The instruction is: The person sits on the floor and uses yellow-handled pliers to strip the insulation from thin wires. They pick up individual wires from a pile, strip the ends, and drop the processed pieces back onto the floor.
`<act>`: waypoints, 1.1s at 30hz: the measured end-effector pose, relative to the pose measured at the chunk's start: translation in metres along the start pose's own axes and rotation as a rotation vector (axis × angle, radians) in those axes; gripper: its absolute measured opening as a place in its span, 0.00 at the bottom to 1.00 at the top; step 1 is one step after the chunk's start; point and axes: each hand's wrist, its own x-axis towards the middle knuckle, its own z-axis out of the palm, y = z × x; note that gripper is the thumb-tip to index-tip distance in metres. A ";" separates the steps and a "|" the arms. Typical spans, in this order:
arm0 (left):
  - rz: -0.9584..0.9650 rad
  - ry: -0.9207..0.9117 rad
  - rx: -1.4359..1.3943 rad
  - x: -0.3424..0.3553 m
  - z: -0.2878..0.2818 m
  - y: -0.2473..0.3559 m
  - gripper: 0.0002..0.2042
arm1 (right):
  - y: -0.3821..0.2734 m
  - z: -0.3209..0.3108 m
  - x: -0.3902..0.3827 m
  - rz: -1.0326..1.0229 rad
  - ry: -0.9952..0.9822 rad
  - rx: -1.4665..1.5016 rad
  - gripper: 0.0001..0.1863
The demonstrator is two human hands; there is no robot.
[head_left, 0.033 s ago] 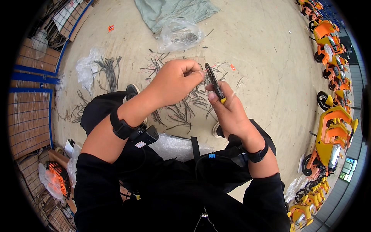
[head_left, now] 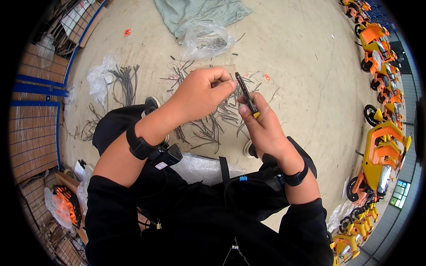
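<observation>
My left hand [head_left: 199, 94] is closed in a pinch, with a thin wire between thumb and fingers. The wire is mostly hidden, and its tip lies close to the jaws of the wire strippers. Slim and black with a bit of yellow at the handle, the wire strippers [head_left: 246, 94] point up and away from me. My right hand [head_left: 266, 126] is wrapped round their handles, thumb on the near side. Below both hands, many cut pieces of dark cable [head_left: 208, 128] lie scattered on the floor, with thin red strands among them.
A bundle of dark cables [head_left: 126, 86] lies at the left beside a clear plastic bag [head_left: 98, 77]. Farther off are another clear bag [head_left: 207, 42] and a green sheet [head_left: 199, 13]. Blue mesh fencing [head_left: 35, 106] stands left; yellow-orange bikes [head_left: 381, 150] line the right. Bubble wrap [head_left: 195, 168] lies between my legs.
My left fingertips have moved very slightly right, closer to the wire strippers' jaws. The right hand and the cable pieces look the same.
</observation>
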 end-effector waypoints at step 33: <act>-0.157 -0.080 -0.369 -0.001 -0.031 0.017 0.09 | 0.024 -0.100 0.022 0.123 0.484 0.490 0.13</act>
